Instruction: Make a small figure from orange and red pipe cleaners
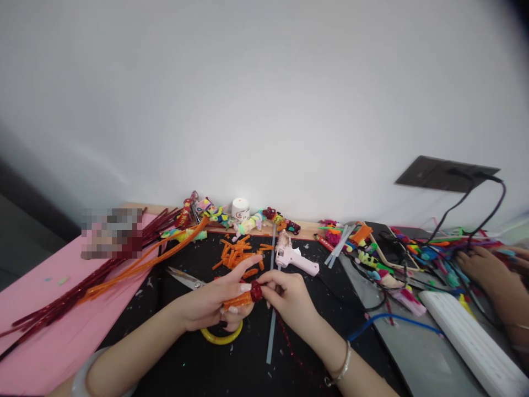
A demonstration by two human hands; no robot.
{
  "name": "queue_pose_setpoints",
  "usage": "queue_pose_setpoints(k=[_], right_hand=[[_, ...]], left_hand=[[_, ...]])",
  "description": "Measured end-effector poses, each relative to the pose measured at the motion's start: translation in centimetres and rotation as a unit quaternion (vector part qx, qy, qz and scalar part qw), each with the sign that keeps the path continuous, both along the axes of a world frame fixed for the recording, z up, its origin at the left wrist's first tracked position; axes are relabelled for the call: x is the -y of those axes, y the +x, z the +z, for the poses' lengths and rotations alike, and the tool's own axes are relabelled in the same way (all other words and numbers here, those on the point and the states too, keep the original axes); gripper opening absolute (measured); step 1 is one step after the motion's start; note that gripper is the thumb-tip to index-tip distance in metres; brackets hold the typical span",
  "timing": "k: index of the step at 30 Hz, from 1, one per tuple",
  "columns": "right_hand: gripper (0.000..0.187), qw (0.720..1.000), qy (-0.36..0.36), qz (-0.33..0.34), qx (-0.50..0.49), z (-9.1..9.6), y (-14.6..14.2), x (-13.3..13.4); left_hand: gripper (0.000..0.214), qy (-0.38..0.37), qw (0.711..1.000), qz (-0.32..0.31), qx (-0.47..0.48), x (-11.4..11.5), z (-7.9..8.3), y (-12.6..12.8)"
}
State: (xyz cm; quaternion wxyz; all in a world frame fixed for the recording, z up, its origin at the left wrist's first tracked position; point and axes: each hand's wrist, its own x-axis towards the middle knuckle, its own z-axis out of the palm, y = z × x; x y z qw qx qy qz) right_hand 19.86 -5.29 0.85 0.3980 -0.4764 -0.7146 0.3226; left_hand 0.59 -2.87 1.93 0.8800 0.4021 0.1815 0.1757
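Observation:
My left hand [215, 303] is closed around a small bundle of orange pipe cleaner [238, 301], its index finger stretched out. Dark red tinsel pipe cleaner [257, 290] is wound around the bundle's right end. There, my right hand [291, 298] pinches the red tinsel between thumb and fingers. A loose red strand [289, 343] trails down below the right hand. Scissors [185, 277] lie under my left hand, with a yellow handle loop [221, 341] showing below it. Just beyond my hands are many short cut orange pieces [235, 253].
A pale pink glue gun [300, 261] lies behind my right hand, near a long glue stick [270, 344]. Long red pipe cleaners [97, 275] cross the pink surface at left. At right are a white power strip [467, 336], cables and another person's hand [483, 270].

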Motion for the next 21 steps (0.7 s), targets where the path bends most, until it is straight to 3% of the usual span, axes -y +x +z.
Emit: queue_pose_setpoints(k=[5, 13, 21], right_hand=[[0.021, 0.996, -0.041, 0.004, -0.074, -0.6, -0.3, -0.1], [0.03, 0.976, -0.095, 0.038, -0.191, 0.3, -0.2, -0.3], [0.014, 0.925, -0.141, 0.074, -0.346, 0.9, 0.1, -0.1]], left_hand=[[0.082, 0.086, 0.993, 0.005, -0.077, 0.4, -0.1, 0.4], [0.081, 0.279, 0.936, 0.082, -0.2, 1.3, -0.7, 1.3], [0.08, 0.346, 0.895, 0.141, -0.243, 0.8, -1.4, 1.4]])
